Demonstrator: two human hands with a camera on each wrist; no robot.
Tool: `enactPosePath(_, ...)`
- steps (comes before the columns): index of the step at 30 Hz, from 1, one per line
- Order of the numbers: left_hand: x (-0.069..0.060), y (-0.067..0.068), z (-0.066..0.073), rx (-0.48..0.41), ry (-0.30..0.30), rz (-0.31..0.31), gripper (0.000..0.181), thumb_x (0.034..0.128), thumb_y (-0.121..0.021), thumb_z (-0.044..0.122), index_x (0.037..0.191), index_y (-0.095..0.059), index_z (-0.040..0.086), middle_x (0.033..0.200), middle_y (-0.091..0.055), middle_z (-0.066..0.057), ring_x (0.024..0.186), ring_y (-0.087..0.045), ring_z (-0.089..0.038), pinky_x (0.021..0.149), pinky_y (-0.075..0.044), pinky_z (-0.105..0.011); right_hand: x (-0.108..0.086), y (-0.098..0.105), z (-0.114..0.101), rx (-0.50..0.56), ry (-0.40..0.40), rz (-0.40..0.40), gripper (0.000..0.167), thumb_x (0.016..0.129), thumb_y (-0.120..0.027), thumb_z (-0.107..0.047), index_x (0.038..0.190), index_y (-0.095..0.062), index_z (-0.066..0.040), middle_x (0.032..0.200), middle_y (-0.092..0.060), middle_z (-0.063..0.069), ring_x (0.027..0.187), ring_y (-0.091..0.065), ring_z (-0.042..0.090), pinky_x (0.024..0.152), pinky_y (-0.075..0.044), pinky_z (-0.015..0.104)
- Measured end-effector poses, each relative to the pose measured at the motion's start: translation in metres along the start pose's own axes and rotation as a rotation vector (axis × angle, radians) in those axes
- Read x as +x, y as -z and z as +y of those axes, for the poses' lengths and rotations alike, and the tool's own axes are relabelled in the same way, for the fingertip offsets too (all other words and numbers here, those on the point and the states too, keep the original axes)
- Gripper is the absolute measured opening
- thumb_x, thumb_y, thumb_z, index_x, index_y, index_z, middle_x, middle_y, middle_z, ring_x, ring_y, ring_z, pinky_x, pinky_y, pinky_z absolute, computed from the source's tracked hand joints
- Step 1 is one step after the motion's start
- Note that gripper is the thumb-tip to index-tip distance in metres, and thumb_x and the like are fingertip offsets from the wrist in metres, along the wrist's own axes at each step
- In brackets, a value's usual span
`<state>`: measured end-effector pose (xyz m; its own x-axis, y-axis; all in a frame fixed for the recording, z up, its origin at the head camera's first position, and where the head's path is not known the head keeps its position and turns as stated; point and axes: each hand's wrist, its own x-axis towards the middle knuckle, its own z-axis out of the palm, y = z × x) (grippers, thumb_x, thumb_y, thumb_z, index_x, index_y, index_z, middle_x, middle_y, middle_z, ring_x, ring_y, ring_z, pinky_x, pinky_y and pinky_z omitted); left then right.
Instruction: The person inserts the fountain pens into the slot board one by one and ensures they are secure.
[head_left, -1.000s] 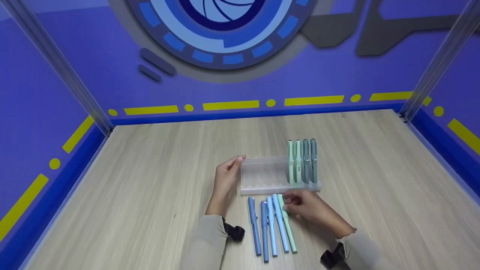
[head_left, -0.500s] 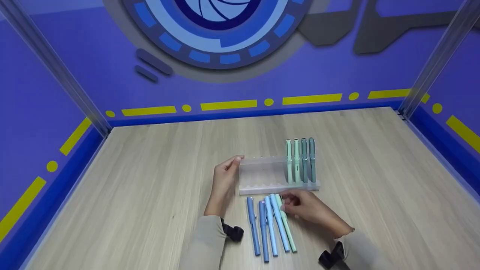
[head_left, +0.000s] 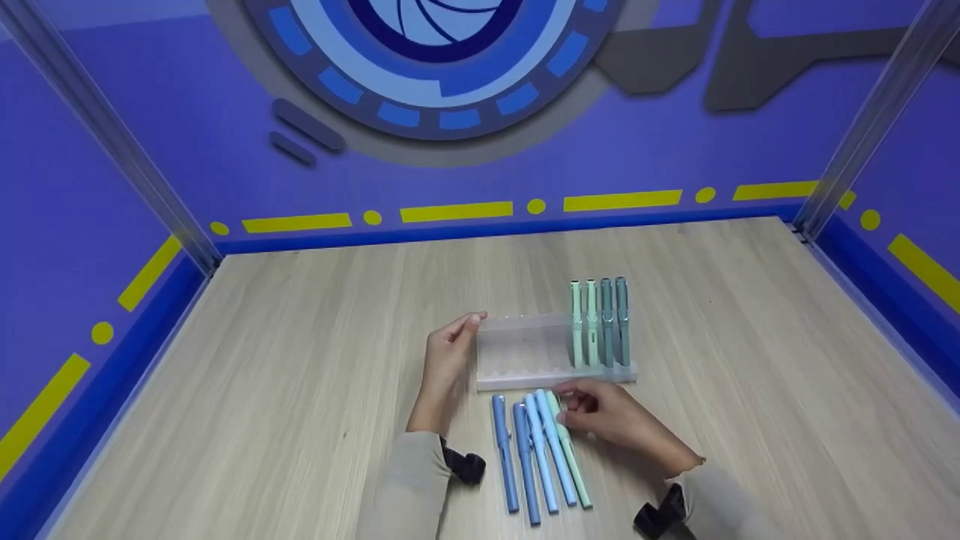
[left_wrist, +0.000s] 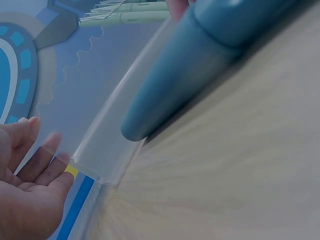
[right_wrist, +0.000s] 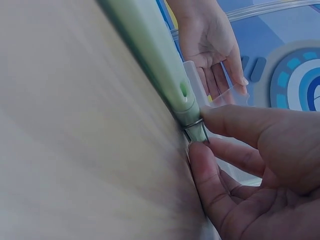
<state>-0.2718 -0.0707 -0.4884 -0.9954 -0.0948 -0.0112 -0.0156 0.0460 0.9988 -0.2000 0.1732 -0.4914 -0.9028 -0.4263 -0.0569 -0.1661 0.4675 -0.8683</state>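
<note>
1 slim mint-green plastic pen [head_left: 576,471], lower centre, seems light; we'd hold its clip end, where right fingers [right_wrist: 205,165] pinch; left fingers [head_left: 454,331] clasp a clear rack [head_left: 525,383].

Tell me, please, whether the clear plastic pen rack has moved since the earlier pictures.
No: in the head view, the rack shows no shift against the yellow wall dashes.

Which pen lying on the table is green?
The rightmost one, a light green pen, its clip end pinched by the right hand; the other four lying there are blue pens.
</note>
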Motion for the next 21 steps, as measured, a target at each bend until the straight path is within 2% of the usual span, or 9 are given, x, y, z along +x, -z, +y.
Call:
enactPosePath(8, -0.0007, 0.0000, 0.0009, -0.016, 0.017, -0.002, 0.030, 0.0964, -0.058, 0.031, 0.115, -0.069, 0.012, 0.129, -0.064, -0.005, 0.130, -0.051, -0.022, 0.113, -0.039, -0.036, 0.0004, -0.0005, 0.0027, 0.010, -0.009, -0.008, 0.036, 0.088, -0.068, -0.016, 0.118, -0.063, 0.002, 0.087, -0.061, 0.005, 0.072, -0.055, 0.011, 0.052, -0.050, 0.019)
enactPosePath(14, -0.0006, 0.0012, 0.0015, 0.005, 0.003, -0.017, 0.031, 0.0968, -0.057, 0.032, 0.117, -0.068, 0.011, 0.130, -0.063, -0.005, 0.131, -0.051, -0.022, 0.114, -0.039, -0.036, 0.0007, -0.0003, 0.0007, -0.005, -0.017, 0.025, 0.033, 0.087, -0.069, -0.014, 0.115, -0.065, 0.003, 0.086, -0.062, 0.005, 0.072, -0.054, 0.010, 0.052, -0.047, 0.017)
enactPosePath(21, -0.0006, 0.0010, 0.0014, 0.023, 0.012, -0.012, 0.030, 0.0973, -0.057, 0.030, 0.117, -0.068, 0.011, 0.129, -0.064, -0.006, 0.129, -0.052, -0.022, 0.113, -0.040, -0.037, -0.0003, 0.0002, -0.0019, 0.049, -0.043, 0.050, 0.035, 0.083, -0.071, -0.011, 0.113, -0.065, 0.005, 0.087, -0.065, 0.008, 0.074, -0.055, 0.012, 0.054, -0.048, 0.017)
